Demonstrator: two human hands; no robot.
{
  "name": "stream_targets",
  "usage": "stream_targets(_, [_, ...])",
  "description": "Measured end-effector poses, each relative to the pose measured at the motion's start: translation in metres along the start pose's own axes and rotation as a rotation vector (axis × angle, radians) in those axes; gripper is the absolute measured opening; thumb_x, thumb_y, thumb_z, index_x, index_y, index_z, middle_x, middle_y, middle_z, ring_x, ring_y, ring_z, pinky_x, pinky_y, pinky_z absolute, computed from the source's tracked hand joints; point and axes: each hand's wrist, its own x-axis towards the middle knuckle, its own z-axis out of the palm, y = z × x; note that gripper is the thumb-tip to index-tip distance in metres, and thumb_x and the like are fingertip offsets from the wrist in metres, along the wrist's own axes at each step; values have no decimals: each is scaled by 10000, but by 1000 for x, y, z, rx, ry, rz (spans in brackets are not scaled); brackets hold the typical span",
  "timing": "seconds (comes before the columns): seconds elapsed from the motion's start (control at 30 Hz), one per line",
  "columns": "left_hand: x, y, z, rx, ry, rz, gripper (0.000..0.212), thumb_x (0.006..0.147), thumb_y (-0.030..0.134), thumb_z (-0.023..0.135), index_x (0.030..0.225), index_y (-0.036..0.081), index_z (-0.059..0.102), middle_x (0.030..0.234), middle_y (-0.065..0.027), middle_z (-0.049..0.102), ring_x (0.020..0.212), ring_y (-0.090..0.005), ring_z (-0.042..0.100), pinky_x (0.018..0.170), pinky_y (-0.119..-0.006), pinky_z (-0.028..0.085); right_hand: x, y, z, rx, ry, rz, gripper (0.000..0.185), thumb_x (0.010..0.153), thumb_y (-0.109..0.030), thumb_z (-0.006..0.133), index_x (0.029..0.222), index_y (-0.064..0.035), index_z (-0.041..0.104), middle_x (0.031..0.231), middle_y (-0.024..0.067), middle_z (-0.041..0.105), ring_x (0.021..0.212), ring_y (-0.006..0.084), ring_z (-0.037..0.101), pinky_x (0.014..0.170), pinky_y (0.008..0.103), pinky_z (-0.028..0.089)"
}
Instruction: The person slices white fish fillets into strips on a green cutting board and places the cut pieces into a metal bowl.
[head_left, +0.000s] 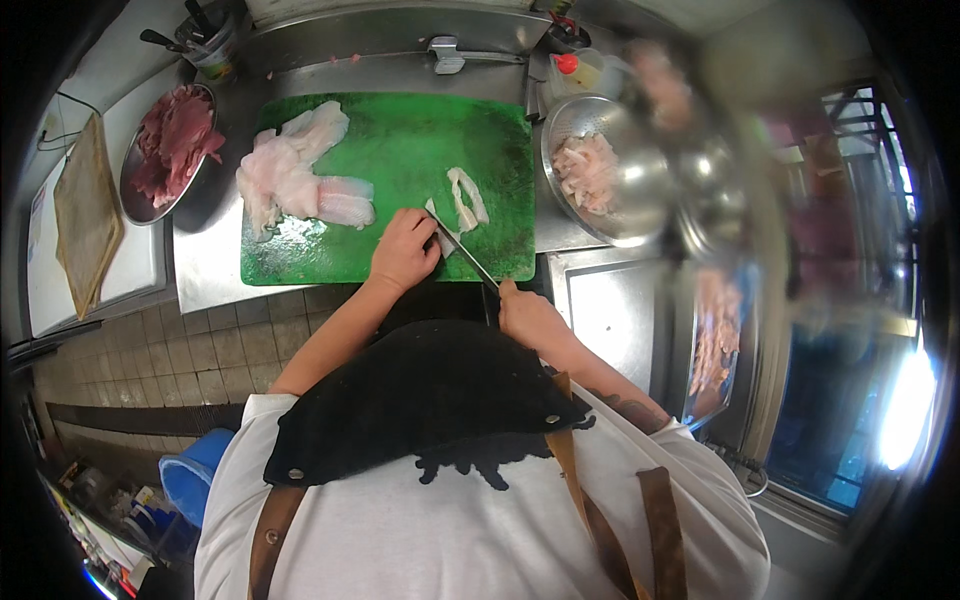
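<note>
On a green cutting board, my right hand grips the handle of a knife near the board's front edge. The blade slants up and left to my left hand, whose curled fingers press on a piece of pale fish beside the blade. Just beyond the knife lie cut fish strips. A pile of pale fish fillets covers the board's left part. How much fish lies beneath my left fingers is hidden.
At left stands a metal bowl of red meat slices. A colander with cut pale pieces is at right, near a squeeze bottle with a red cap. A meat mallet lies behind the board. A meat tray sits farther right.
</note>
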Motion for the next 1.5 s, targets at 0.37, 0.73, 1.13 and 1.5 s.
stream_targets(0.37, [6,-4,-4,43,-68,50,174,818,53,779,953,46,669,1039,-141,625,1004,-381,624,903,-489,567,107,-34,38,78,159,-117,262,988,-72,554,1206,73,565,996,399,754,968,587,760,896,683,593])
stream_targets(0.73, [0,4,-5,10,-92,-74,172,807,59,783,960,45,708,1135,-168,628,1109,-404,619,966,-501,557,58,34,24,60,285,-64,188,1087,-166,573,1120,19,562,835,355,732,850,570,751,807,671,597])
stream_targets(1.13, [114,2,21,247,-555,462,507,823,76,809,1316,122,703,1502,-102,597,1435,-345,550,1178,-503,491,-49,55,-27,403,479,148,214,1102,-191,627,1110,18,579,828,366,700,894,610,700,802,672,541])
stream_targets(1.5, [121,6,12,525,-1059,327,314,916,186,771,1203,106,672,1214,-179,744,1130,-414,744,998,-518,586,-130,90,-5,629,450,310,254,1106,-228,659,1094,7,564,904,370,697,927,608,687,805,625,532])
